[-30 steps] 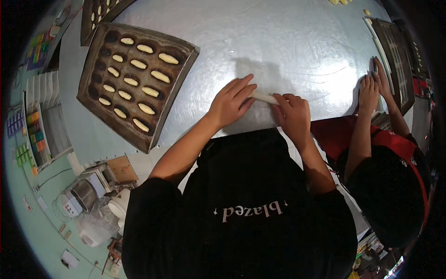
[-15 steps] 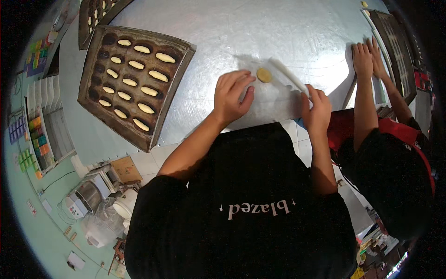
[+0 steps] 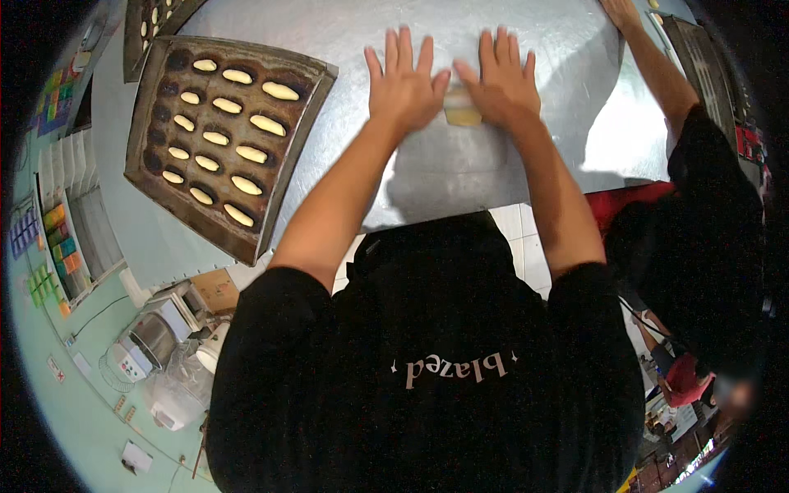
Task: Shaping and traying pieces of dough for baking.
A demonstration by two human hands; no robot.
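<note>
My left hand (image 3: 404, 92) is stretched flat with its fingers spread, pointing away from me over the metal table. Beside it, my right hand (image 3: 505, 89) lies in the same pose, also open. Between the two thumbs shows a short blurred stretch of a pale rolling pin (image 3: 457, 97); the palms cover the rest of it. Just on the near side of the pin lies a yellow piece of dough (image 3: 465, 117), flattened and smeared by motion, partly hidden by the right hand.
A dark baking tray (image 3: 316, 111) with several rows of long dough pieces stands on the metal table (image 3: 345, 33) at left. Behind it is part of another tray (image 3: 131, 49). At right, a co-worker's arm (image 3: 657, 74) reaches over the table near a dark tray (image 3: 703, 74).
My right hand no longer grasps the rolling pin's end; both hands have moved forward, flat over the pin. The pin now lies crosswise over the dough. The co-worker's arm has moved farther away.
</note>
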